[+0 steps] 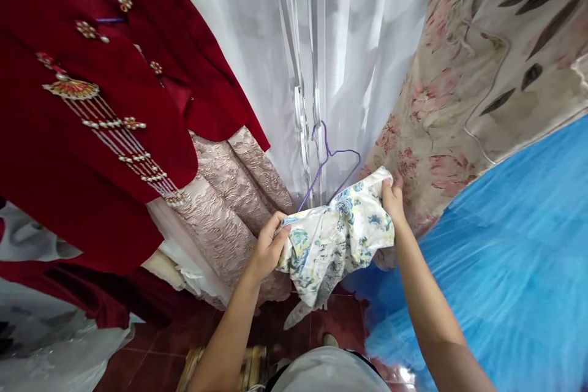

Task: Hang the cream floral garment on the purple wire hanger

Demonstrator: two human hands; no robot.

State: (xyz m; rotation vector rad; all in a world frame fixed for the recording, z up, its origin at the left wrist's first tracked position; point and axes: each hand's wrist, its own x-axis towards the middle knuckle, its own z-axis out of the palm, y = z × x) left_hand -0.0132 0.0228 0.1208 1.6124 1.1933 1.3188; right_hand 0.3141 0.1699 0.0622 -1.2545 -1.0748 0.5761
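Note:
Between my two hands stretches a white garment [340, 233] with a blue, green and yellow floral print. My left hand [269, 246] pinches its left top corner, thumb on the near side. At the right top corner, my right hand [393, 196] grips the cloth, with part of the fingers hidden behind it. A purple wire hanger [327, 156] rises behind the garment's top edge. Its hook is up against the white curtain, and its lower part is hidden by the cloth. The garment's lower end hangs loose above the floor.
On the left hang a dark red velvet jacket [184, 61] with beaded ornaments and a pink brocade skirt [229, 214]. White curtains [358, 43] stand ahead. A beige floral dress [441, 92] and blue tulle [514, 239] fill the right. Red tile floor [151, 349] lies below.

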